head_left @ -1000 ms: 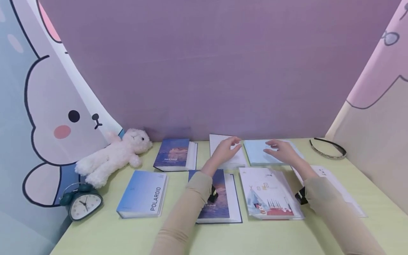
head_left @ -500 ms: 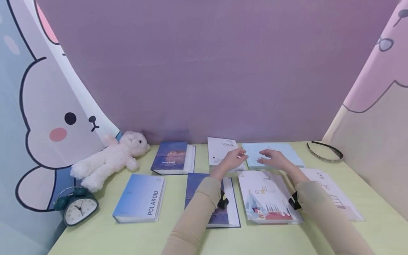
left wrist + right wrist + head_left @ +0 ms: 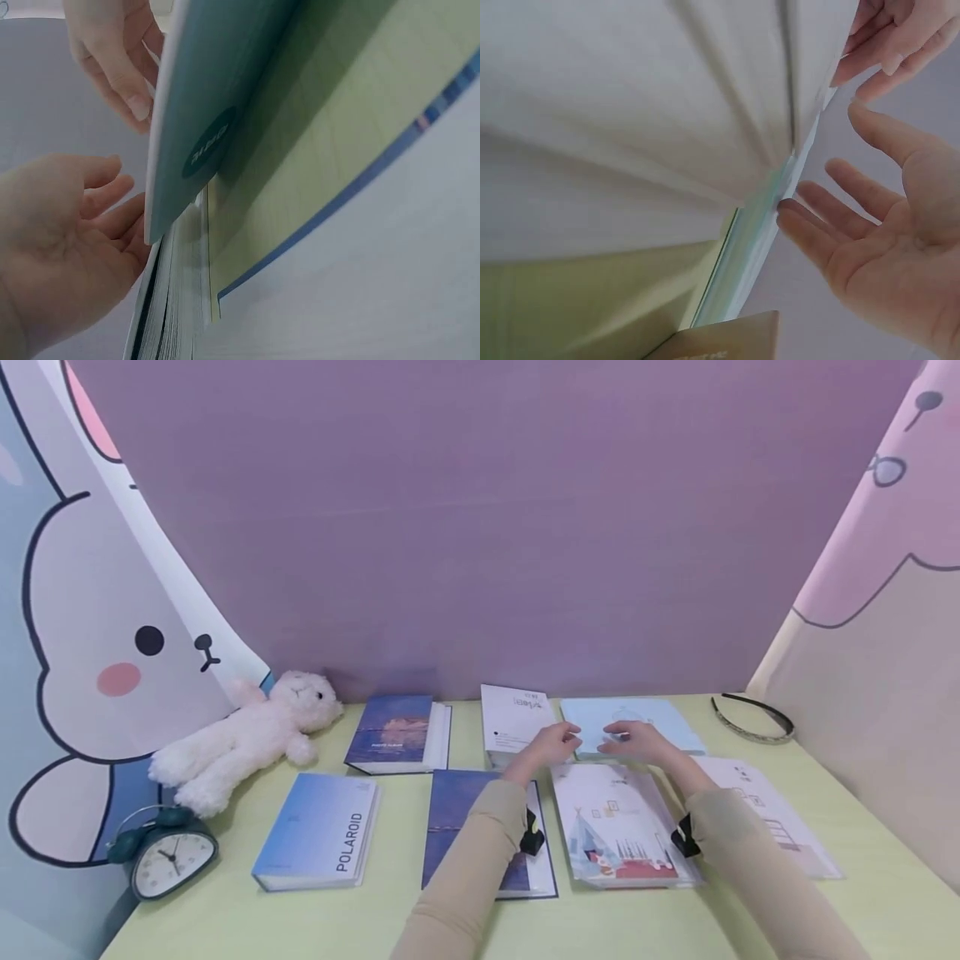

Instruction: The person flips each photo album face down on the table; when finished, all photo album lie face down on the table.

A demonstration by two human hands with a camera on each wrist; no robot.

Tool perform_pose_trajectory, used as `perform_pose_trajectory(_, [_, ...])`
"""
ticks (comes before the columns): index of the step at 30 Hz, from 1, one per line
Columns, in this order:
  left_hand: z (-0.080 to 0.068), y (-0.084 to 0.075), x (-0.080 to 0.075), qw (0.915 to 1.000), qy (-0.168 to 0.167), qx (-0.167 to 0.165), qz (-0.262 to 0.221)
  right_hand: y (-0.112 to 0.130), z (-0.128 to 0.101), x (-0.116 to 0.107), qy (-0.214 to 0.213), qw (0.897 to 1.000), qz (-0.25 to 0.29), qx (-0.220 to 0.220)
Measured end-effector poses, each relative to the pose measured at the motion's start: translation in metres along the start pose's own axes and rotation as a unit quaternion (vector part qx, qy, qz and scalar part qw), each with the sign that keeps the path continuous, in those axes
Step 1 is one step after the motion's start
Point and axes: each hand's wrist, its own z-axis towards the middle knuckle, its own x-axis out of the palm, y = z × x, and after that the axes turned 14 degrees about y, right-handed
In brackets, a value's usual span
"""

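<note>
My left hand (image 3: 553,746) hovers at the near right corner of a white book (image 3: 513,712), its fingers loosely bent. My right hand (image 3: 637,743) is over the front edge of a pale blue book (image 3: 660,717), fingers relaxed and spread a little. The two hands face each other with a small gap between them. Just in front lies a white book with a tent picture (image 3: 615,831). From below, the left wrist view has the left hand (image 3: 82,240) beside a teal cover (image 3: 195,112). In the right wrist view the right hand (image 3: 907,217) looks unfilled, palm visible.
A dark blue photo album (image 3: 465,810) lies partly under the left sleeve, another photo album (image 3: 393,731) behind it. A blue POLAROID album (image 3: 318,831), plush toy (image 3: 255,731) and alarm clock (image 3: 168,856) are leftward. Rightward are a white book (image 3: 772,818) and a headband (image 3: 753,722).
Both hands have drawn closer together and come down nearer to me, toward the front edges of the back books. The head view has shifted slightly; the books stay in place.
</note>
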Motion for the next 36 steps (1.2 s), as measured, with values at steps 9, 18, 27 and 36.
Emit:
perform_pose_trajectory(9, [-0.003,-0.005,0.0,0.9987,0.004,-0.047,0.019,-0.006,0.002,0.01,0.003,1.0,-0.012,0.025])
perform_pose_trajectory(18, [0.001,-0.006,0.003,0.996,-0.002,-0.074,0.05,-0.006,0.004,0.012,0.017,0.999,-0.012,0.028])
perform_pose_trajectory(27, [0.0,0.002,-0.003,0.9986,0.007,-0.051,-0.014,-0.001,0.003,0.008,0.022,0.999,-0.012,0.032])
perform_pose_trajectory(36, [0.0,0.009,-0.007,0.9821,0.037,0.004,-0.185,-0.004,0.006,0.005,0.031,0.999,-0.02,0.015])
